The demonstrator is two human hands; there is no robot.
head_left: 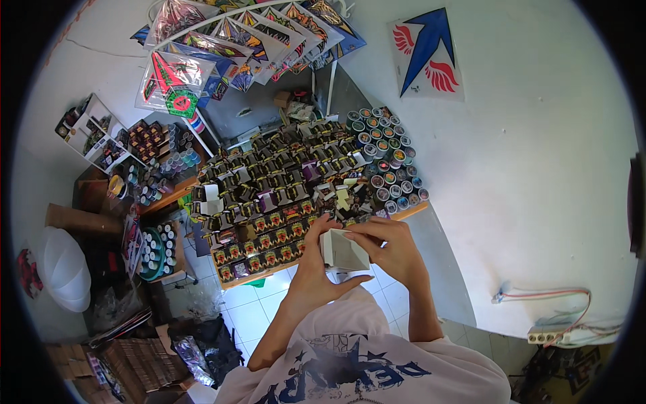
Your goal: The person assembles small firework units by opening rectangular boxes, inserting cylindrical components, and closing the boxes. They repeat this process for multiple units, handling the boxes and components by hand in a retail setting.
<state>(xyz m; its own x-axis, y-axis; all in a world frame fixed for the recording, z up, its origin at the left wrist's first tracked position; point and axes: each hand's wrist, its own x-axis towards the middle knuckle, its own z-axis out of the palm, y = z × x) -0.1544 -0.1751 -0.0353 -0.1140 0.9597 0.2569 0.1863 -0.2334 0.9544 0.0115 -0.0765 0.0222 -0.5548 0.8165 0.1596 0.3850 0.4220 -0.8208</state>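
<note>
Held in front of my chest is a small cardboard box (346, 253), its pale inside facing up and its top open. My left hand (311, 264) wraps round the left side of the box, thumb along its lower edge. The fingers of my right hand (397, 252) pinch its upper right edge. Just beyond my hands, the table carries rows of closed black boxes with red and yellow print (272, 258). Behind these stand many open black boxes (269, 165) with flaps raised. Small loose pieces (346, 198) lie in a pile beside them.
Round containers with lids (390, 145) crowd the table's right end, near the white wall (525, 168). Packaged kites (249, 44) hang from a rack above the far side. To the left are a tub of white-topped containers (156, 252) and stacked flat cardboard (138, 360).
</note>
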